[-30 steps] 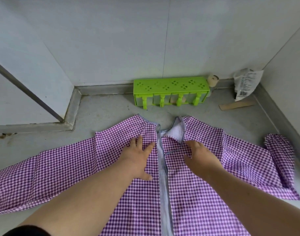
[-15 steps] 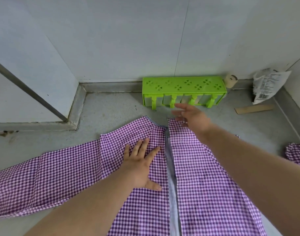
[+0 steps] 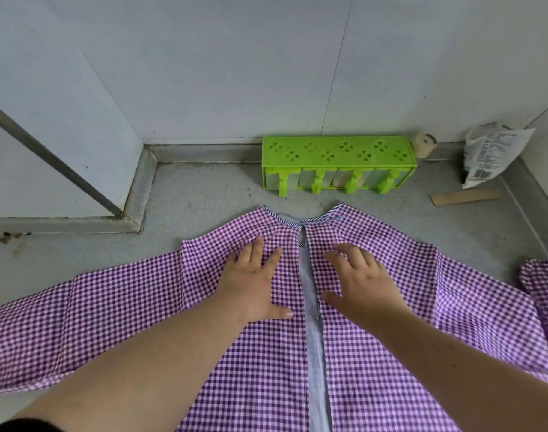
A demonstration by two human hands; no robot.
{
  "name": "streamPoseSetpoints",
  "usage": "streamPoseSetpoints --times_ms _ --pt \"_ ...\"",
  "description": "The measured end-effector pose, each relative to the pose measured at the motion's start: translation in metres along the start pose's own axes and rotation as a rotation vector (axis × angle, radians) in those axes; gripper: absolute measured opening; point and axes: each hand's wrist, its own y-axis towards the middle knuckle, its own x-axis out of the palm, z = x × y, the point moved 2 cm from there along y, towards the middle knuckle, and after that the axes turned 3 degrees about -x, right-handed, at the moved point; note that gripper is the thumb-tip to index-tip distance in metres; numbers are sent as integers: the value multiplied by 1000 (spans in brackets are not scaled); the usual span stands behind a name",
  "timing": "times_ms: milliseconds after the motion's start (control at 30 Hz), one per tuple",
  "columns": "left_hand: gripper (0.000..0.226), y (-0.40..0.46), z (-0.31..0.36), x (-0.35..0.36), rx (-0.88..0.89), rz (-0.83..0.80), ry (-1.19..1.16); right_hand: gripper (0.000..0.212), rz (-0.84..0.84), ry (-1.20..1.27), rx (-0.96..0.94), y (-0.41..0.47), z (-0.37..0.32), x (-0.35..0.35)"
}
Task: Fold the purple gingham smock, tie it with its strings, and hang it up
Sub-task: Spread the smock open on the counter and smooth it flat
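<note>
Half a second ago the right hand [image 3: 364,280] was stretched out to the neckline, near the green rack [image 3: 338,165]; now it has come back and lies flat on the smock [image 3: 266,369], just right of the pale open strip [image 3: 311,307] that runs down the middle. The left hand [image 3: 254,283] stays where it was, flat on the other panel. In both hands the grip is open: fingers spread and pressing the cloth, holding nothing. The neckline, which was turned over on the right side one second ago, now lies flat and its two edges meet at the top. The smock is spread on the floor, with its sleeves out to each side. I judge that the smoothing is nearly finished and the folding itself is not yet begun; the strings are hard to make out.
</note>
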Motion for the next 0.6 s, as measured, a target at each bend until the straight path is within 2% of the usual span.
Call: streamPoseSetpoints --times_ms 67,133,200,267,333,433,467,533,567,600 --pt "141 2 0 -2 -20 -14 8 74 -37 7 -34 -11 -2 0" --pt "143 4 2 -5 -35 -31 17 85 -208 -18 -92 -23 -1 9" --pt "139 0 6 -10 0 12 41 96 -302 -69 -117 -27 3 15" --pt "130 -10 16 -12 116 129 85 98 -295 -56 -109 -23 5 17" --pt "125 -25 25 -4 218 158 136 99 -286 -44 -88 -16 4 16" --pt "136 -41 27 18 218 -9 201 90 -228 -43 -66 -18 -1 8" --pt "140 -43 26 23 203 -43 221 78 -179 -52 -123 -25 -6 6" --pt "146 -43 25 27 178 -55 248 52 -51 -80 -395 -46 -17 7" --pt "147 -42 27 27 166 -58 246 44 -29 -98 -545 -59 -22 11" --pt "149 -41 30 26 156 -63 241 42 -76 -102 -664 -72 -25 16"
